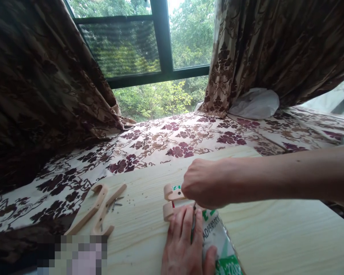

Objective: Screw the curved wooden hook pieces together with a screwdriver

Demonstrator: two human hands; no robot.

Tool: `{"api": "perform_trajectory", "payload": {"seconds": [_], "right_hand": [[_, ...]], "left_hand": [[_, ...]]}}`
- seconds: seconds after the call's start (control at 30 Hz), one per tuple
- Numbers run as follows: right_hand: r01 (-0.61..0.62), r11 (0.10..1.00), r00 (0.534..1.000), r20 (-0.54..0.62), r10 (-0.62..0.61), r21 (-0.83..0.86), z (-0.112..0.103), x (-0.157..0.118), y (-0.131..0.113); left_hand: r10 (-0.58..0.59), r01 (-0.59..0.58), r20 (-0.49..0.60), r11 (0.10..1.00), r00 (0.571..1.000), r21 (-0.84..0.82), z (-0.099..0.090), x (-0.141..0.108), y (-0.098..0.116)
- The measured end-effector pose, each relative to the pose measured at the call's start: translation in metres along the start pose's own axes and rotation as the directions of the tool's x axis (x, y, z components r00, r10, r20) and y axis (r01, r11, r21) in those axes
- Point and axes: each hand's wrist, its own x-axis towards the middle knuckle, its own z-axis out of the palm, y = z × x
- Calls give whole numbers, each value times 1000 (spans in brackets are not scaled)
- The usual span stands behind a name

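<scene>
Inward from the table's far edge, the left hand lies flat over hooks on a packet; the right hand is fisted above, any grip hidden. A slanted push could skid the hooks across the packet, pinching left fingers.

Window, daylight, green trees outside.
Dark floral curtains both sides; patterned cloth spread below; white plastic bag by right curtain; pale wood-grain tabletop nearest.
</scene>
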Motion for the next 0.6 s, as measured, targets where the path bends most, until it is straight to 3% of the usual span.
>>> {"api": "perform_trajectory", "payload": {"seconds": [0.3, 0.6], "right_hand": [[31, 999, 993, 118, -29, -10, -7, 12, -2], [-11, 1000, 990, 139, 8, 18, -18, 16, -4]], "left_hand": [[-10, 11, 21, 1000, 1000, -28, 0, -3, 1], [-20, 21, 10, 1000, 1000, -23, -2, -1, 2]]}}
